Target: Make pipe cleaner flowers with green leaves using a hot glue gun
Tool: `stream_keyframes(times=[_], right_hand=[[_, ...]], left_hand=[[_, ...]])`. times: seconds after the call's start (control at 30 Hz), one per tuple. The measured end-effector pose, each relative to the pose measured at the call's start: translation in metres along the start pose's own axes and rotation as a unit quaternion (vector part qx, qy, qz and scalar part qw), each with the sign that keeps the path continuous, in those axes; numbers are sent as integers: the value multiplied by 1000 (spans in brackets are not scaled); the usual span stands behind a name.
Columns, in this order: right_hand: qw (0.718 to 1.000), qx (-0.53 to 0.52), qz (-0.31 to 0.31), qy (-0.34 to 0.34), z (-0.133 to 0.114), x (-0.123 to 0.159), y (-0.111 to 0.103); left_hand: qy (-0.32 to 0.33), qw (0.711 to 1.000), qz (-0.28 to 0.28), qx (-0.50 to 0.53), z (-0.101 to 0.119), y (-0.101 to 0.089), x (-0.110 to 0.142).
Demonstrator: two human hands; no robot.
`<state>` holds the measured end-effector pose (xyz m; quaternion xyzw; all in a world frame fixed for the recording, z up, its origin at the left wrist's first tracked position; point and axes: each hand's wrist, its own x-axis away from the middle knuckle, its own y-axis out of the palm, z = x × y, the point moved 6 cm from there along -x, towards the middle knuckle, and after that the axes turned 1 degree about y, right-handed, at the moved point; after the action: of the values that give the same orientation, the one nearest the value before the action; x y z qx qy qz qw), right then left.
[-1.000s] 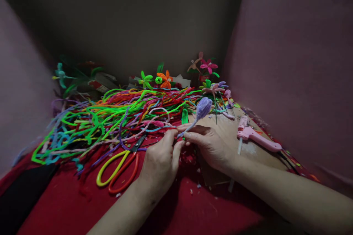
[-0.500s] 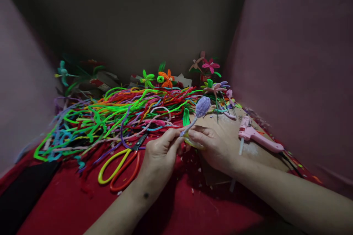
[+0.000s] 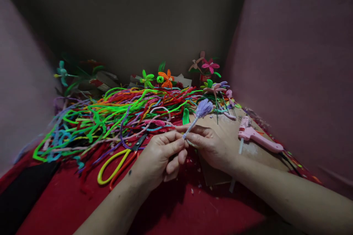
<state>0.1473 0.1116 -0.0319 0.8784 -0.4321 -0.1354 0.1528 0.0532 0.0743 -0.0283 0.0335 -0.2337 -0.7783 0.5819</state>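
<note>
A purple pipe-cleaner flower (image 3: 204, 108) with a thin pale stem leans up and to the right between my two hands. My left hand (image 3: 168, 150) pinches the lower end of the stem between thumb and forefinger, its other fingers curled below. My right hand (image 3: 202, 139) is closed on the stem from the other side, thumb against it. The fingertips of both hands nearly meet there. Just behind them stands a bright green looped pipe-cleaner piece (image 3: 185, 116). Scissors (image 3: 114, 167) with yellow and red handles lie left of my left hand, partly covered by my wrist.
A large heap of coloured pipe cleaners (image 3: 110, 114) spreads behind and left. On the right, a pink glue gun (image 3: 260, 140) rests on a cardboard sheet (image 3: 220, 132). Finished flowers, one orange (image 3: 167, 78) and one pink (image 3: 211, 65), stand at the back. Red cloth (image 3: 193, 213) covers the surface.
My left hand has rolled, its lower fingers now showing beneath the stem. The flower head has turned and shifted slightly right. My left forearm covers more of the scissors' red handle.
</note>
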Motion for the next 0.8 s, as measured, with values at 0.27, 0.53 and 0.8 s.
stream_keyframes(times=[0.27, 0.53, 0.8], right_hand=[[994, 79, 14, -75, -9, 2, -2], [992, 87, 12, -95, -13, 3, -2], [994, 38, 74, -71, -3, 1, -10]], left_hand=[[-8, 995, -69, 77, -4, 6, -2], [-20, 995, -87, 43, -4, 5, 1], [184, 908, 111, -360, 20, -2, 4]])
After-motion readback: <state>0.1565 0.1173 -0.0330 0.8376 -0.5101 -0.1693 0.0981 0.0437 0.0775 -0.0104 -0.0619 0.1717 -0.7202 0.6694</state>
